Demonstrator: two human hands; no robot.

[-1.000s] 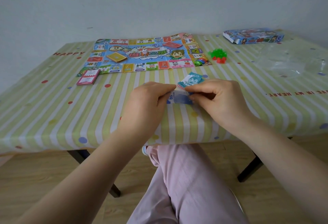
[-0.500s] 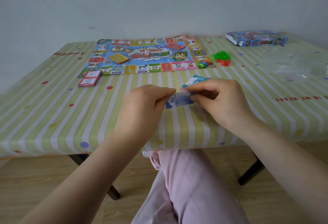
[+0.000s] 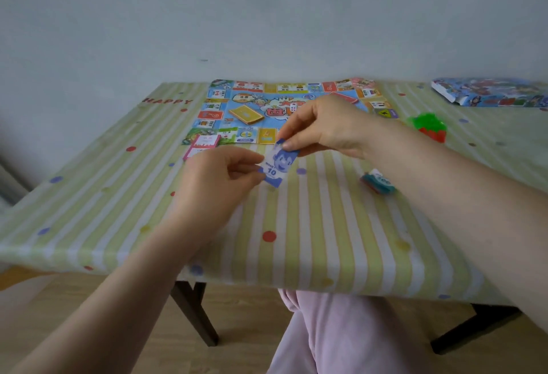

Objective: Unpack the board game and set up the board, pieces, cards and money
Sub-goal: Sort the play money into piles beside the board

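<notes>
— What are your hands doing?
— Your left hand [image 3: 221, 178] and right hand [image 3: 323, 127] both pinch the blue 10 money note [image 3: 278, 167], just in front of the game board [image 3: 284, 109].
— And the rest?
— A yellow card stack [image 3: 246, 114] lies on the board, a pink card stack [image 3: 201, 144] touches its near left corner, and green and red pieces [image 3: 428, 126] sit to its right on the tabletop [image 3: 326, 240]

Head cam looks fwd/down, close over table [image 3: 326, 225].
</notes>
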